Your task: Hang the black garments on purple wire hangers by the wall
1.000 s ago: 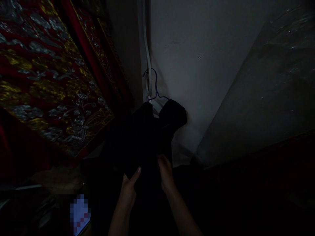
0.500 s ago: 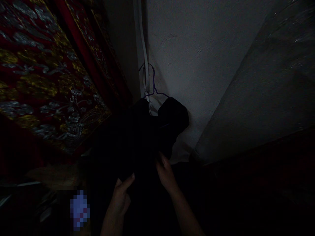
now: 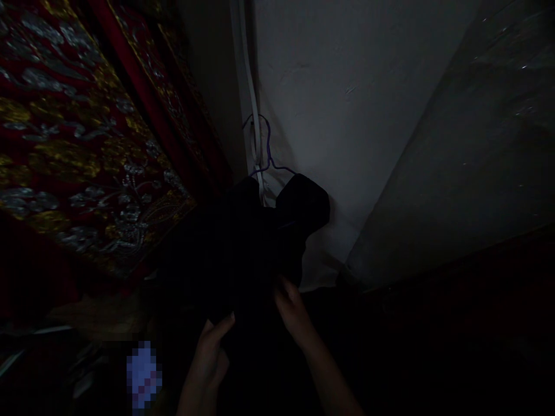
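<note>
A black garment (image 3: 260,242) hangs on a purple wire hanger (image 3: 267,151) hooked by a white cord in the dim wall corner. My left hand (image 3: 211,353) is below it, thumb stretched up against the cloth's lower left; its other fingers curl in the dark. My right hand (image 3: 291,309) rests on the garment's lower right edge, its fingertips pressed into the fabric. The scene is very dark, so I cannot make out whether either hand grips the cloth.
A red textile with gold and silver embroidery (image 3: 87,138) hangs at the left. A pale wall (image 3: 338,92) stands behind and a grey sloped surface (image 3: 468,162) runs at the right. A small bluish glowing object (image 3: 143,375) lies at the lower left.
My left hand has dropped slightly and moved left along the garment. My right hand stays at the cloth's lower right edge. The garment hangs where it was.
</note>
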Available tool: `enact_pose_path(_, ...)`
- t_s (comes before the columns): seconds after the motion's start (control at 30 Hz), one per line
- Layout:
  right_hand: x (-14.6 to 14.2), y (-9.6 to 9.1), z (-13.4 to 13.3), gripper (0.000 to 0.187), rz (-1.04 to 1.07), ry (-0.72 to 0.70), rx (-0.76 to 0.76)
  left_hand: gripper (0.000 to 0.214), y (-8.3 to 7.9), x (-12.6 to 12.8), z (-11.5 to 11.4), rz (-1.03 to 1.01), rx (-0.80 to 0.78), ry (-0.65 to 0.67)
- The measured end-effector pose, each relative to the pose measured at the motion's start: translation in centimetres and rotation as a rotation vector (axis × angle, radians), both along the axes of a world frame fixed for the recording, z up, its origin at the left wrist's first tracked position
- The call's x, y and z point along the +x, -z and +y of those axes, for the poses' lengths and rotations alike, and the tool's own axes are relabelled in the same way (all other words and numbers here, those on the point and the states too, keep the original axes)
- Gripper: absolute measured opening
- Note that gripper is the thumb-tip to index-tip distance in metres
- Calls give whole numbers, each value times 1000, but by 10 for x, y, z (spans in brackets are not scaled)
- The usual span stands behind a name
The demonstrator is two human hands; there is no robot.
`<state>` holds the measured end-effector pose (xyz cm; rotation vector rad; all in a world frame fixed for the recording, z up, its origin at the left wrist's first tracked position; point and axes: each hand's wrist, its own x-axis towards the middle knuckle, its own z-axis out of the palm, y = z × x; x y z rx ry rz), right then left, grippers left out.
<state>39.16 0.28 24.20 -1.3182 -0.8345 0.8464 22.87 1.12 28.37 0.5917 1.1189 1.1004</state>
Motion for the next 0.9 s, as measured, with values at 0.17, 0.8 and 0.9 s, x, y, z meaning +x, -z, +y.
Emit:
enact_pose_path(0.17,2,-6,-7,33,30,-11,19,39,7,8,-5,-96,-97,33)
enact_pose_path(0.8,26,-26,-23,14,-75,-119,-43,37,11,1,30,67,149,-403)
enact_pose_path(0.9,26,-28,-23,14,-70,-73,-43,42,22,9,20,302,495,-395)
